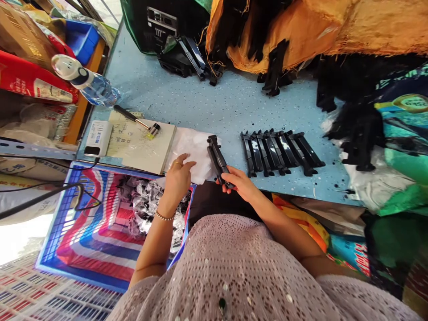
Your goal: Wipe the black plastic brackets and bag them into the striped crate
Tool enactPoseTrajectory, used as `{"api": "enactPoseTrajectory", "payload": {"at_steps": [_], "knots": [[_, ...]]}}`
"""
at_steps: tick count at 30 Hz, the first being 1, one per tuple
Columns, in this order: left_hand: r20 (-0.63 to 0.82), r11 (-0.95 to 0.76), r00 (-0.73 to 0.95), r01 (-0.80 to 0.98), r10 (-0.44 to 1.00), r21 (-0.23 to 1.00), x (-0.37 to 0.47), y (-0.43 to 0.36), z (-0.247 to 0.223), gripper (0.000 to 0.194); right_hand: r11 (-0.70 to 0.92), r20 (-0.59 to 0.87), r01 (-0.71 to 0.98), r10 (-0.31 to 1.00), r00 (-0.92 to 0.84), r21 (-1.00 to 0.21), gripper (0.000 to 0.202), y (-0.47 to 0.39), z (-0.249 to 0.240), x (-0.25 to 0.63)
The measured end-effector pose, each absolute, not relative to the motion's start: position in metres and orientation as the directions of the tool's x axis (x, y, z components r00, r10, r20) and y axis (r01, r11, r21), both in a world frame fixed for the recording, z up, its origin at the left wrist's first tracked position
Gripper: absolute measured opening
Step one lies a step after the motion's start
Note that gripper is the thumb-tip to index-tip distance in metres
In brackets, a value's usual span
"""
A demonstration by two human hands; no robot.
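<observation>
My right hand (239, 182) is wrapped round the lower end of a long black plastic part (218, 156), holding it tilted at the table's near edge. White sheeting (192, 149) lies beneath and left of that part. Over the sheeting's near edge hovers my left hand (179, 178), its fingers apart and a ring on one of them; I see nothing in it. Right of the held part, several similar black plastic parts (281, 154) lie side by side in a slanting row on the speckled blue table (203, 104).
Below my left arm stands a blue basket (123, 167) with a striped lining and crumpled grey plastic pieces. A notepad (163, 151), a black-handled tool (133, 118), a white box (98, 139) and a bottle (96, 87) lie left. Orange sacking (310, 31) with black parts lines the back.
</observation>
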State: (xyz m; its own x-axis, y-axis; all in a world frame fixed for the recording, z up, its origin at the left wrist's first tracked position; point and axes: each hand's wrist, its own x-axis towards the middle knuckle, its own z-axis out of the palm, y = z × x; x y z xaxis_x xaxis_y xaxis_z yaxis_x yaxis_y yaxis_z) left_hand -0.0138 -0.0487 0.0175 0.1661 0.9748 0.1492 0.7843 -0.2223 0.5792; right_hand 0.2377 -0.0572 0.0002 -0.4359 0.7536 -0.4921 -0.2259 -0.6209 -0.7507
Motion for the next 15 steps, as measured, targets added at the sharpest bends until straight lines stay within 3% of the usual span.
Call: {"api": "enactPoseTrajectory", "payload": {"at_steps": [2, 6, 11, 15], "knots": [[0.115, -0.185, 0.146, 0.824, 0.983, 0.535, -0.013, -0.05, 0.012, 0.05, -0.623, -0.42, -0.301, 0.741, -0.524, -0.722, 0.032, -0.057, 0.001, 0.238], [0.127, -0.172, 0.118, 0.756, 0.985, 0.631, -0.013, -0.045, 0.006, 0.06, -0.768, -0.295, -0.264, 0.503, -0.812, -0.583, 0.044, -0.058, -0.005, 0.24], [0.132, -0.145, 0.074, 0.713, 0.989, 0.686, -0.018, -0.041, 0.013, 0.069, -0.821, -0.394, -0.303, 0.514, -0.762, -0.485, 0.044, -0.059, -0.012, 0.24], [0.158, -0.243, 0.184, 0.723, 0.97, 0.646, -0.005, -0.052, 0.026, 0.081, -0.842, -0.386, -0.24, 0.45, -0.805, -0.482, 0.046, -0.051, -0.01, 0.232]]}}
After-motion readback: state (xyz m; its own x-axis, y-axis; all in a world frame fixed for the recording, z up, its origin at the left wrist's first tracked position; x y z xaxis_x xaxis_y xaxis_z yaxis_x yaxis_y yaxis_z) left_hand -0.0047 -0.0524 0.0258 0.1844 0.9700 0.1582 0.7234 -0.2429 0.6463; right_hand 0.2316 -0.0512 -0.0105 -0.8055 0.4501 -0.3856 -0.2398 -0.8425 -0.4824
